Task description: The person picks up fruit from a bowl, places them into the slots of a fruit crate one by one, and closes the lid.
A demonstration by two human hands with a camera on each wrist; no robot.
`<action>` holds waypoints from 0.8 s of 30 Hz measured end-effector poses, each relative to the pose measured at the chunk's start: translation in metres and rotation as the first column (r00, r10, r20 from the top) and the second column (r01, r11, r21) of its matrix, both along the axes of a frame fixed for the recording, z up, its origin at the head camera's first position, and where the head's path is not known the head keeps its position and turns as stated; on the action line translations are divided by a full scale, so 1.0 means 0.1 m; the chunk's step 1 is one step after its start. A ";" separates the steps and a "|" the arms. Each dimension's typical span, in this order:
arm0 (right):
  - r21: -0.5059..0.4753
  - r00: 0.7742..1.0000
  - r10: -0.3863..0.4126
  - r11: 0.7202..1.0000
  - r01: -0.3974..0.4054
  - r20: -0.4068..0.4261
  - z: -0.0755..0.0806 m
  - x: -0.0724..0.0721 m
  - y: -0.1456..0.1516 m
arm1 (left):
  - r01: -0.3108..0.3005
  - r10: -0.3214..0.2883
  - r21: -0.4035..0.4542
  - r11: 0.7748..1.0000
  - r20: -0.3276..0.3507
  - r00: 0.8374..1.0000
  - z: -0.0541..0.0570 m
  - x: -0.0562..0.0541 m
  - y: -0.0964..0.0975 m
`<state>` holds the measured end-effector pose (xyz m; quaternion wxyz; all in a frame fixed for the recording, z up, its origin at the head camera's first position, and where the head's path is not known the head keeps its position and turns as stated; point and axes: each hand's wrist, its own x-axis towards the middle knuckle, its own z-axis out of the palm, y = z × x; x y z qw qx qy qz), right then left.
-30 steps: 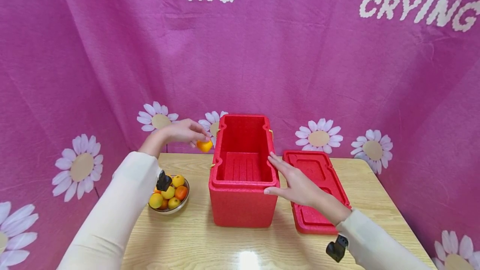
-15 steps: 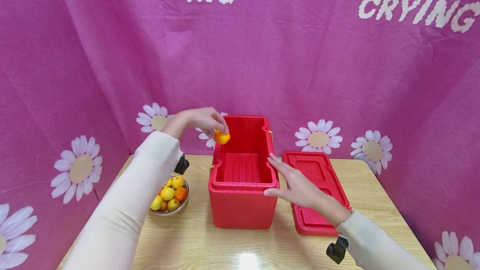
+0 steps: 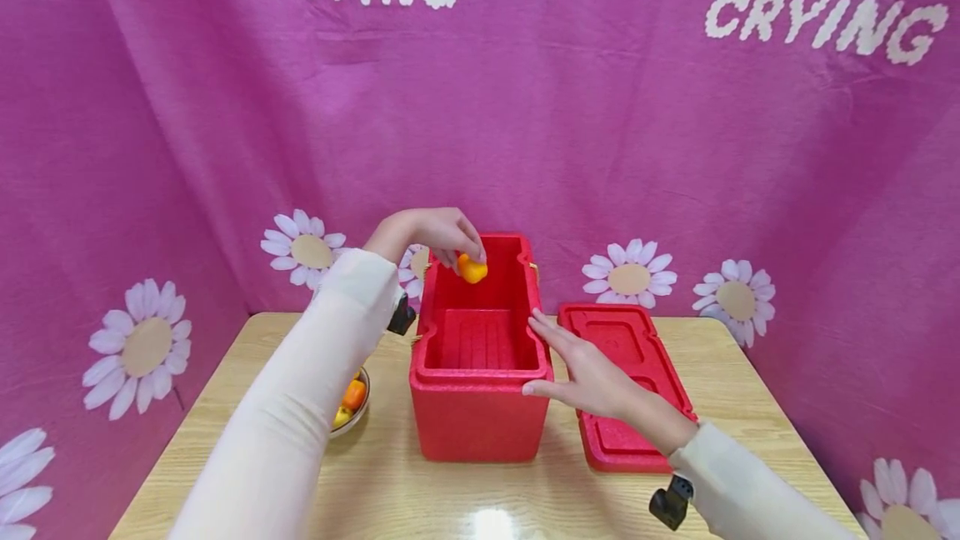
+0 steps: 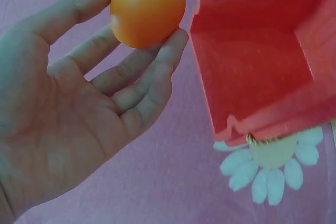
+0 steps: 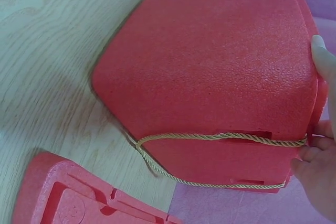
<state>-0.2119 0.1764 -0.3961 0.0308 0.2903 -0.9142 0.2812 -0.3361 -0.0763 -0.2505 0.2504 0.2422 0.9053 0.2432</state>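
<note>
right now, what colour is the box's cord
The cord is gold; the right wrist view shows it best.

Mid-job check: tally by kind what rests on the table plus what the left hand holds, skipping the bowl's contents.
Red rectangular foam box, open-topped: 1
Red rectangular foam lid: 1
Pale round bowl: 1
Round orange fruit, held by left hand: 1
Total: 4

The right hand [image 5: 321, 184] touches a red box [image 5: 210, 66] with a twisted gold cord [image 5: 210, 136] on one side, near a red lid [image 5: 86, 195] on a wooden table [image 5: 52, 72].
</note>
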 end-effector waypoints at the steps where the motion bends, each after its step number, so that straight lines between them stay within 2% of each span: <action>1: 0.001 1.000 0.002 1.000 -0.002 -0.003 0.00 0.00 -0.01 | -0.005 0.005 0.008 1.000 0.013 1.000 -0.01 -0.01 0.02; 5: 0.001 1.000 -0.009 1.000 0.009 0.020 -0.01 0.02 -0.02 | -0.045 0.039 0.082 0.996 0.077 0.996 -0.05 -0.08 0.08; 9: -0.004 0.999 -0.017 1.000 0.017 0.041 -0.01 0.02 -0.03 | -0.083 0.057 0.170 0.982 0.151 0.987 -0.14 -0.15 0.12; 14: -0.009 0.999 -0.011 1.000 0.011 0.038 -0.02 0.01 -0.04 | -0.137 0.076 0.248 0.959 0.240 0.968 -0.32 -0.23 0.14; 19: 0.000 1.000 -0.013 1.000 0.013 0.024 -0.02 0.01 -0.05 | -0.170 0.065 0.331 0.928 0.305 0.950 -0.50 -0.27 0.16; 21: 0.001 1.000 -0.017 1.000 0.017 0.023 -0.02 0.02 -0.05 | -0.166 0.063 0.327 0.930 0.305 0.950 -0.54 -0.27 0.17; 24: -0.002 1.000 -0.011 1.000 0.011 0.018 -0.02 0.03 -0.05 | -0.164 0.084 0.272 0.948 0.283 0.955 -0.59 -0.27 0.18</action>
